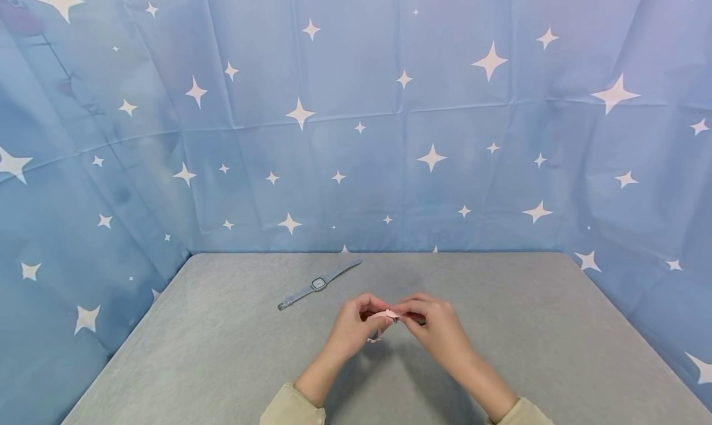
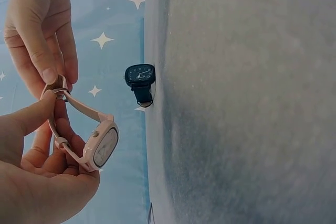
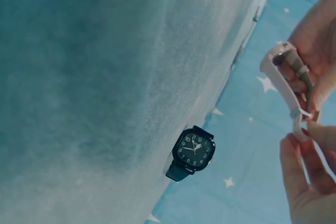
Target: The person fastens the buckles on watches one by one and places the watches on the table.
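Note:
A pink wristwatch is held up over the table, its strap bent round into a loop. My left hand grips the strap beside the buckle, thumb on top and fingers inside the loop. Thumb and fingertips of my right hand pinch the strap at the buckle, meeting the left fingertips there. The watch case hangs below the left fingers in the head view, mostly hidden by them. Beyond the hands a dark watch rests on the table, its face showing in both wrist views; the hands largely cover it in the head view.
A light blue watch lies stretched out flat on the grey table, to the left of the hands and farther back. Behind the table's far edge hangs a blue curtain with white stars, which also runs along both sides.

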`<state>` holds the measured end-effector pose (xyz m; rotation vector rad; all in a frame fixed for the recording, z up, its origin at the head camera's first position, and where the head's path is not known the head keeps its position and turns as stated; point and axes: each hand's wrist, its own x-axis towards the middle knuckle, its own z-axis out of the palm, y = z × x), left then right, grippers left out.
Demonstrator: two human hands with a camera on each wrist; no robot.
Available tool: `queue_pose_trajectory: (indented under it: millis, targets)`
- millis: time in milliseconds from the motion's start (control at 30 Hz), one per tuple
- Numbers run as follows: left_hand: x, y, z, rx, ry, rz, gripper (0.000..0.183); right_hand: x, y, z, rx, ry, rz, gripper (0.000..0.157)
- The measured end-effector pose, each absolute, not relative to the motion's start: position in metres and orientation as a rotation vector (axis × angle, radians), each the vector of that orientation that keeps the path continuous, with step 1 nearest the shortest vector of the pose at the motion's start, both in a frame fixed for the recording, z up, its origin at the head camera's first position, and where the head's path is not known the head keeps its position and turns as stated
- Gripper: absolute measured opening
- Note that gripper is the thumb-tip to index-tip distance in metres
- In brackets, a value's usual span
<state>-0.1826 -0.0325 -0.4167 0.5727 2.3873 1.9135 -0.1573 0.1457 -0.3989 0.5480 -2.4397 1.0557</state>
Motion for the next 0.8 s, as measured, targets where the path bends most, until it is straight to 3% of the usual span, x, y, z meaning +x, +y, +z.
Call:
queue_pose_trajectory:
  millis: [800]
  targets:
    - [-0.1807, -0.0348, -0.4156, 0.555, 2.360, 1.924, 0.016, -0.1568, 0.1466, -0.3973, 0.491, -2.535, 1.039, 0.019]
